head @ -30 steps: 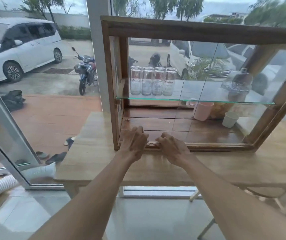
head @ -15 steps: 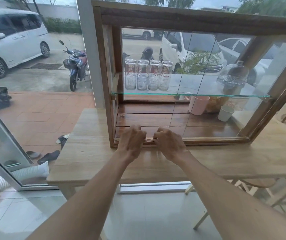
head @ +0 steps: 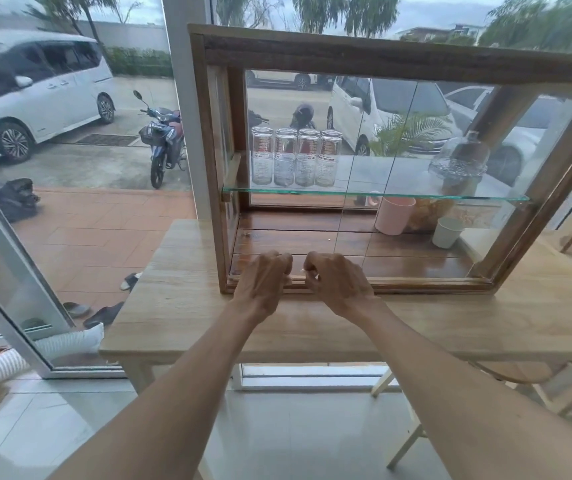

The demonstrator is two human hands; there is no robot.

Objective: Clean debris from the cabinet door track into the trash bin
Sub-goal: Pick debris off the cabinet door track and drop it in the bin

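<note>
A wooden cabinet (head: 381, 60) with glass panes stands on a light wooden table (head: 180, 306). Its door track (head: 433, 284) runs along the bottom front edge. My left hand (head: 263, 285) and my right hand (head: 340, 285) rest side by side on the left part of the track, fingers curled down into the groove. A small pale speck shows by the right fingertips. I cannot see whether either hand pinches anything. No trash bin is in view.
Several upturned glasses (head: 296, 157) and a glass dome (head: 457, 161) stand on the glass shelf (head: 416, 195). A pink cup (head: 393, 216) and a white cup (head: 447, 232) sit on the cabinet floor. A wooden chair (head: 519, 375) is tucked under the table at right.
Both hands stay at the same spot on the track, with fingers curled. Only the view has shifted slightly.
</note>
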